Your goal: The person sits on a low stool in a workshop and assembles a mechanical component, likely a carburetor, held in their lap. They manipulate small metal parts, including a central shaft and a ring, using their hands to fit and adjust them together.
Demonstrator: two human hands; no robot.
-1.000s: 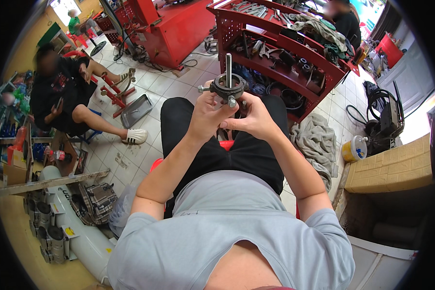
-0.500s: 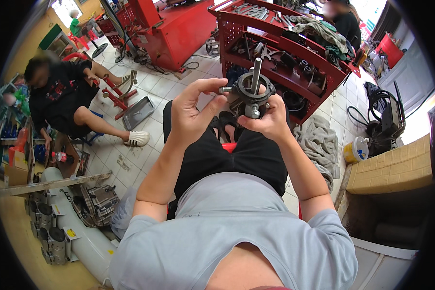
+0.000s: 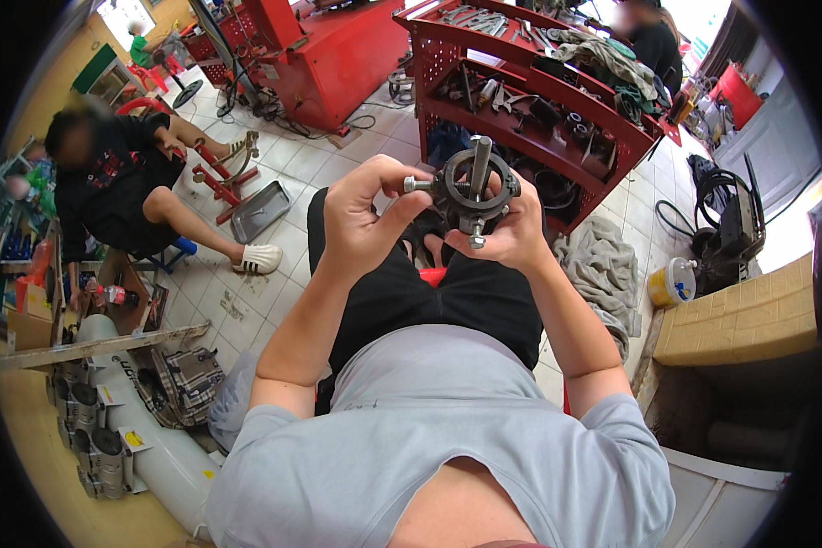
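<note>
Ring [image 3: 474, 210] has tipped toward us, right hand [image 3: 515, 233] holding it, left hand [image 3: 363, 215] narrow round left bolt [image 3: 416, 184], pinch unclear; likely turning, needs steadying.

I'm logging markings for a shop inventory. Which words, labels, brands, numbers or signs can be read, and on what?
I don't copy out wording; here is where print shows:
White cylinder: large dark lettering, partly visible.
Seated person's black top: reddish print, too blurred to read.
Grey shirt: small dark mark, too small to read.
Metal ring part in the right hand: no lettering discernible.
</note>
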